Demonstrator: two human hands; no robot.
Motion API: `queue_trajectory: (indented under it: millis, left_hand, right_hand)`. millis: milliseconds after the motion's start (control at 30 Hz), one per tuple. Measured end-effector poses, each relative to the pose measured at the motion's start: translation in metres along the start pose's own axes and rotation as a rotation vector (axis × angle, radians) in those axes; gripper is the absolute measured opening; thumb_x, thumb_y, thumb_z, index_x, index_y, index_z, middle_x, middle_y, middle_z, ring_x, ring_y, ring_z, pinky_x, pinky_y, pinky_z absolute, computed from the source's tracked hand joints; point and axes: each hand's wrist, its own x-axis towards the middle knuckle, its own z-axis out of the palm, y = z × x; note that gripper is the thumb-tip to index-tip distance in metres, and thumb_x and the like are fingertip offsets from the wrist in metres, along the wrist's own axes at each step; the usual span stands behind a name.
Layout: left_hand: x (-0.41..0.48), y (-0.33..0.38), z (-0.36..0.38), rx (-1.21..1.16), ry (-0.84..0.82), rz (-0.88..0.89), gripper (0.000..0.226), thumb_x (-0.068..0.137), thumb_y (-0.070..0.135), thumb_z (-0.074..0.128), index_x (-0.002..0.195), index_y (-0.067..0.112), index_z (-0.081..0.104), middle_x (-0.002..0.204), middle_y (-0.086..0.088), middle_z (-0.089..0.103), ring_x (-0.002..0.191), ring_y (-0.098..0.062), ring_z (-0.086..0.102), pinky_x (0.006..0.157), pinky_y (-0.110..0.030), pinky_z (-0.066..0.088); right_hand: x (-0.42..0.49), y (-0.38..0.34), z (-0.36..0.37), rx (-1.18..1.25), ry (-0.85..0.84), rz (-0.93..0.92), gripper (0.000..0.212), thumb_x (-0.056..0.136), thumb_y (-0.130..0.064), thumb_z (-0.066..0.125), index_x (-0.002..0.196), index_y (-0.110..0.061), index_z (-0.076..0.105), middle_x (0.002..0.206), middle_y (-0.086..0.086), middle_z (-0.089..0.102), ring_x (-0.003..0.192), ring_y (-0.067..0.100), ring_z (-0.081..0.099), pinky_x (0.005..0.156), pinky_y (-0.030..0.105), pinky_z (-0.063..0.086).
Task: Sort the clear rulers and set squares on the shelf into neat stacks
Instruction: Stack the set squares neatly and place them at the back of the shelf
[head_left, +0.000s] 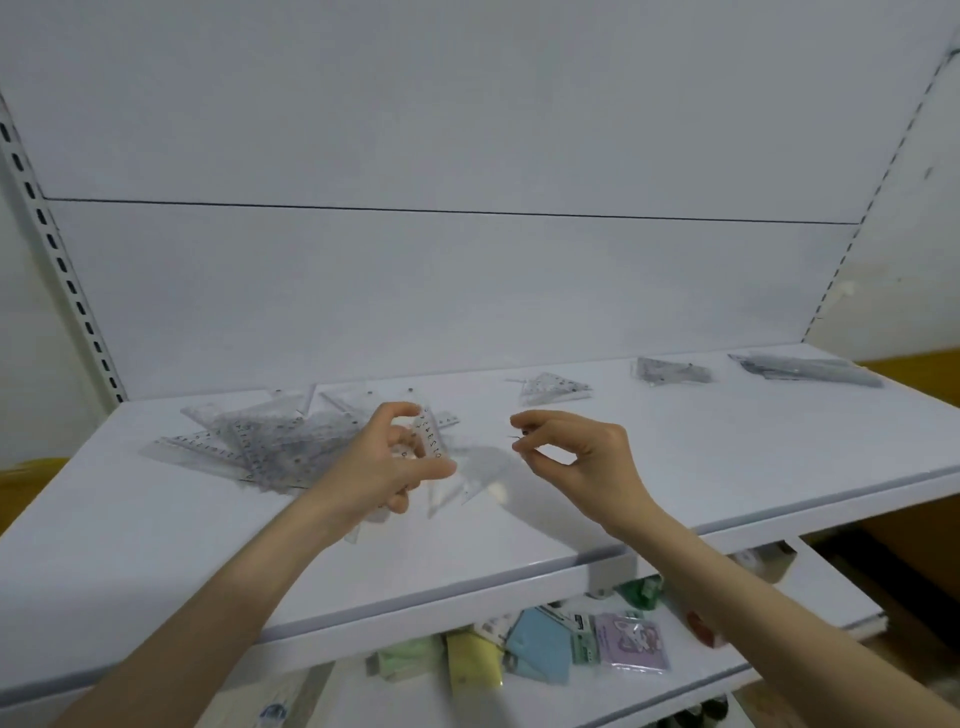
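Shelf: a white shelf carries everything, with a white back panel behind it.
Loose pile: an unsorted pile of clear rulers and set squares lies on the left of the shelf, crossed over one another at all angles.
Left hand: the left hand is raised just above the right edge of the pile. Its fingers curl round the numbered edge of a clear set square.
Right hand: the right hand is level with the left and apart from it. Its thumb and fingers are pressed together, pinching the right tip of the same clear piece.
Held piece: it spans the gap between the hands above the shelf. Its outline is faint, and more clear plastic shows below the left palm.
Sorted stacks: three lie along the far right. There is a small triangle stack, then a darker stack, then a long ruler stack farthest right.
Lower shelf: coloured packets lie on the lower shelf, near and below.
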Motion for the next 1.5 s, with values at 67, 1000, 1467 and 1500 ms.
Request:
queue_trajectory:
  millis: [67,1000,1467,1500]
  left_hand:
    - [0.004,0.000,0.013,-0.020,0.019,-0.011,0.050,0.079,0.010,0.075,0.118,0.020,0.046,0.104,-0.008,0.051,0.053,-0.015,0.043,0.040,-0.021,0.031]
    - [0.115,0.024,0.139,0.519,0.453,-0.086,0.049,0.062,0.035,0.069,0.099,0.013,0.045,0.062,0.001,0.051,0.054,-0.017,0.043,0.051,-0.028,0.031]
    - [0.136,0.020,0.136,0.783,0.318,-0.029,0.061,0.050,0.040,0.057,0.110,0.029,0.052,0.075,0.005,0.059,0.074,-0.015,0.056,0.074,-0.035,0.049]
    - [0.135,0.021,0.138,0.785,0.297,-0.021,0.061,0.050,0.041,0.058,0.110,0.029,0.051,0.075,0.004,0.059,0.073,-0.015,0.056,0.073,-0.035,0.050]
  right_hand:
    - [-0.004,0.009,-0.014,0.026,-0.007,0.079,0.018,0.078,0.002,0.074,0.083,-0.016,0.077,0.104,-0.005,0.073,0.098,0.006,0.068,0.089,0.028,0.055]
    - [0.111,0.177,-0.052,0.073,-0.240,0.392,0.013,0.077,-0.001,0.068,0.088,-0.008,0.073,0.098,0.008,0.071,0.082,0.013,0.059,0.071,0.010,0.042]
    - [0.106,0.166,-0.078,0.159,-0.375,0.356,0.021,0.086,-0.023,0.069,0.106,-0.017,0.072,0.110,-0.006,0.069,0.105,0.008,0.062,0.088,0.022,0.046]
    - [0.103,0.157,-0.082,0.202,-0.450,0.345,0.032,0.082,-0.029,0.074,0.112,-0.018,0.069,0.109,-0.006,0.069,0.101,0.005,0.064,0.090,0.023,0.050]
